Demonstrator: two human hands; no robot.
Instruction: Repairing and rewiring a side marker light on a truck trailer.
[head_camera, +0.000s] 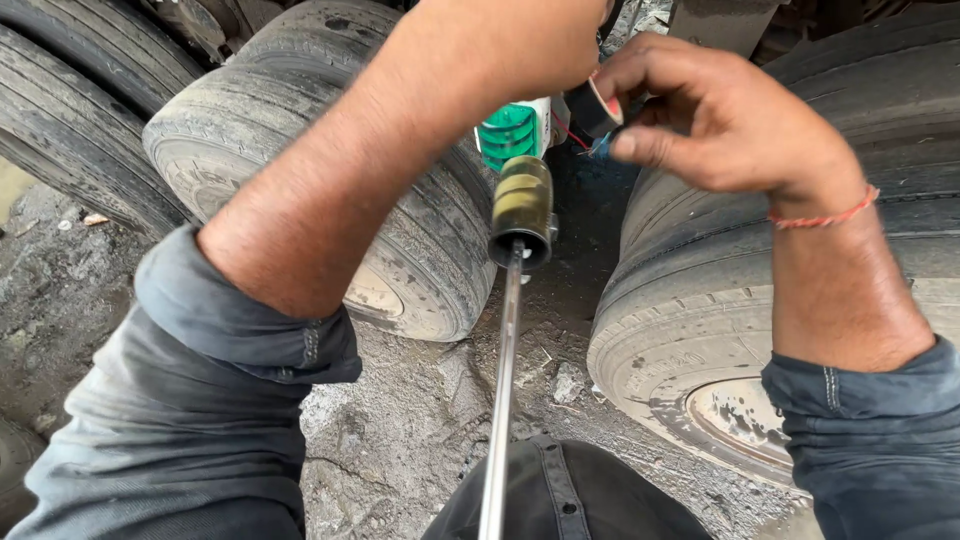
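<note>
Right hand: the right hand (725, 120) is up at the top, with its fingers curled shut around a small black roll (596, 108) that looks like tape (one end shows a bit of red).
Left hand: the left arm (400, 140) reaches up across the middle, but its hand is hidden past the top edge, so I cannot tell what it holds or how it is closed.
Wires: thin red and blue wires (590, 142) show just under the roll, touching the right fingers.
Green and white thing: a small green and white package (515, 130) sits beside the roll, between the two arms.
Long tool: a long metal rod (503, 390) stands up from the bottom, with a dirty yellow handle (522, 205) on top, just below the green package.
Tyres: big grey tyres (330, 170) are on both sides, dusty and worn.
Ground: the ground (420, 420) is grey and cracked.
Wrist: a thin red thread (825, 216) is tied on the right wrist.
</note>
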